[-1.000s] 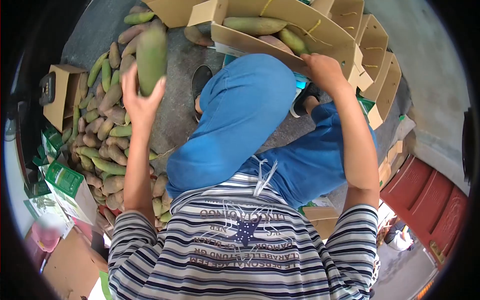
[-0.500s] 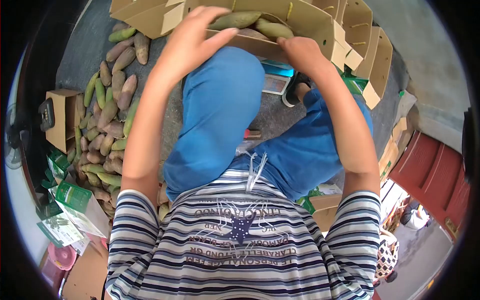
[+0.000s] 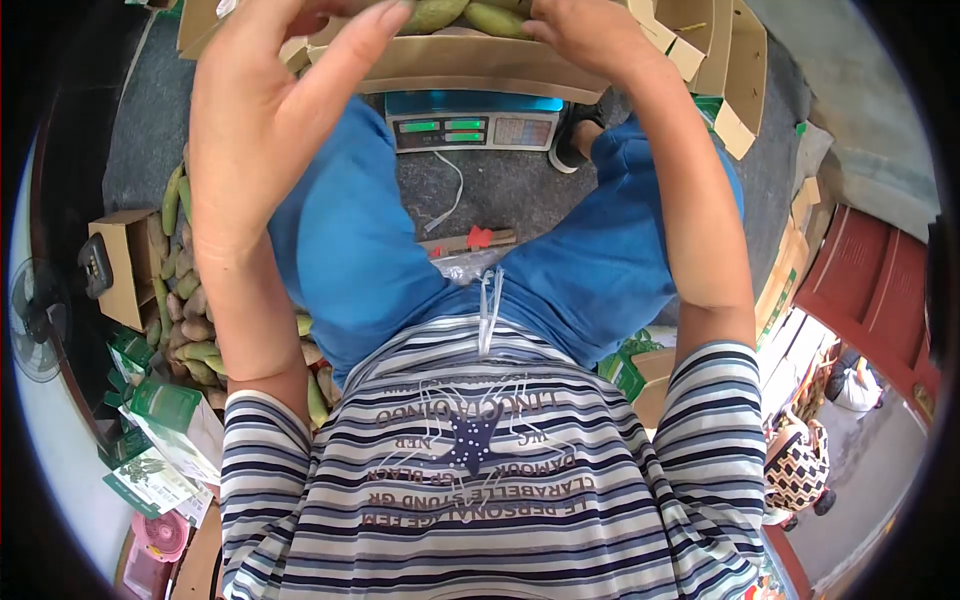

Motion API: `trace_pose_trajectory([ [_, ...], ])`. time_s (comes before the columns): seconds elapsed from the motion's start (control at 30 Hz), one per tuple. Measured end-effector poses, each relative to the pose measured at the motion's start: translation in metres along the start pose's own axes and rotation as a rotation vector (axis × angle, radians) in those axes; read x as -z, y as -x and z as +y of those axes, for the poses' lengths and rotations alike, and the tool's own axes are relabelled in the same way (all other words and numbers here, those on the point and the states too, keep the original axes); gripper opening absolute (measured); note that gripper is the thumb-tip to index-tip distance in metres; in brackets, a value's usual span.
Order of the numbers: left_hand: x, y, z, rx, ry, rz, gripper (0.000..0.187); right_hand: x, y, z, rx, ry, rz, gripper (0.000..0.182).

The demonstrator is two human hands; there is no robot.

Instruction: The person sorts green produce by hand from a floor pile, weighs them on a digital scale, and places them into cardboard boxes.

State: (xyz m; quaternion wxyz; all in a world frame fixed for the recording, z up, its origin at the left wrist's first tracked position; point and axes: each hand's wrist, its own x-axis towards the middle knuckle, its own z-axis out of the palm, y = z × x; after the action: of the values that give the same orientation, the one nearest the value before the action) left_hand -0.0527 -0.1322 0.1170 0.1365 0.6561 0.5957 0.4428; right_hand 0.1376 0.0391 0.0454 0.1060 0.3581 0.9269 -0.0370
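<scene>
A brown cardboard box [image 3: 455, 68] sits at the top on a digital scale [image 3: 476, 131] with a blue platform and lit green displays. Inside it lie long green mangoes [image 3: 497, 21]. My left hand [image 3: 255, 110] is at the box's left side, thumb stretched towards the mangoes and apart from the fingers, whose tips are partly hidden at the frame's upper edge. My right hand [image 3: 592, 38] is at the box's right end, its fingers curled at the rim beside a mango.
Many green and reddish mangoes [image 3: 190, 330] lie heaped on the left. Beside them stands a small open carton [image 3: 125, 270]. Further open boxes [image 3: 738, 85] line the upper right. A white cable [image 3: 455, 195] trails from the scale between my legs. Green-and-white cartons [image 3: 170, 420] sit lower left.
The box now sits higher in view and more of the scale shows below it. My left knee has swung left. My left hand has moved left and up.
</scene>
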Motion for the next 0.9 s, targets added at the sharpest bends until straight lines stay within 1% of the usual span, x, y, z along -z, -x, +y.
trace_pose_trajectory([
  [0.03, -0.007, -0.008, 0.009, -0.076, -0.021, 0.022, 0.033, 0.004, 0.001, 0.003, -0.053, -0.051, 0.040, 0.031],
  [0.07, -0.014, -0.015, 0.017, -0.152, -0.043, 0.046, 0.034, 0.002, 0.001, 0.008, -0.087, -0.027, 0.119, 0.031],
  [0.1, -0.020, -0.028, 0.007, -0.175, 0.045, 0.015, 0.032, -0.001, -0.002, 0.015, -0.121, -0.004, 0.198, 0.031],
  [0.13, -0.022, -0.035, 0.007, -0.155, 0.043, -0.032, 0.030, -0.007, -0.006, 0.024, -0.153, 0.017, 0.276, 0.030],
  [0.17, -0.024, -0.041, 0.008, -0.134, 0.040, -0.080, 0.029, -0.020, -0.013, 0.037, -0.132, 0.039, 0.407, 0.029],
  [0.23, -0.027, -0.054, 0.018, -0.012, -0.139, -0.203, 0.029, -0.040, -0.025, 0.060, -0.135, 0.099, 0.337, 0.029],
  [0.27, -0.035, -0.057, 0.000, -0.058, -0.263, -0.247, 0.028, -0.044, -0.030, 0.065, -0.136, 0.129, 0.299, 0.029],
  [0.3, -0.047, -0.059, -0.027, -0.103, -0.387, -0.289, 0.028, -0.049, -0.036, 0.069, -0.172, 0.101, 0.165, 0.028],
  [0.33, -0.054, -0.055, -0.049, -0.030, -0.541, -0.391, 0.029, -0.053, -0.042, 0.071, -0.207, 0.074, 0.029, 0.028],
  [0.37, -0.057, -0.052, -0.057, 0.045, -0.695, -0.493, 0.029, -0.055, -0.044, 0.072, -0.240, 0.046, -0.106, 0.027],
  [0.47, -0.059, -0.050, -0.065, 0.110, -0.740, -0.601, 0.029, -0.060, -0.049, 0.074, -0.241, 0.028, -0.078, 0.028],
  [0.57, -0.062, -0.052, -0.073, 0.116, -0.681, -0.588, 0.029, -0.076, -0.053, 0.079, -0.198, 0.070, 0.413, 0.034],
  [0.6, -0.064, -0.049, -0.083, 0.065, -0.696, -0.575, 0.031, -0.077, -0.056, 0.083, -0.278, 0.012, 0.403, 0.036],
  [0.67, -0.066, -0.041, -0.100, -0.034, -0.726, -0.547, 0.035, -0.063, -0.056, 0.071, -0.435, -0.108, 0.382, 0.039],
  [0.77, -0.065, -0.041, -0.108, 0.031, -0.670, -0.646, 0.036, -0.060, -0.057, 0.067, -0.497, -0.129, 0.460, 0.042],
  [0.87, -0.066, -0.042, -0.109, 0.044, -0.690, -0.664, 0.034, -0.061, -0.065, 0.067, -0.577, -0.088, 0.496, 0.039],
  [0.9, -0.065, -0.042, -0.108, 0.057, -0.684, -0.687, 0.033, -0.058, -0.067, 0.069, -0.555, -0.149, 0.453, 0.037],
])
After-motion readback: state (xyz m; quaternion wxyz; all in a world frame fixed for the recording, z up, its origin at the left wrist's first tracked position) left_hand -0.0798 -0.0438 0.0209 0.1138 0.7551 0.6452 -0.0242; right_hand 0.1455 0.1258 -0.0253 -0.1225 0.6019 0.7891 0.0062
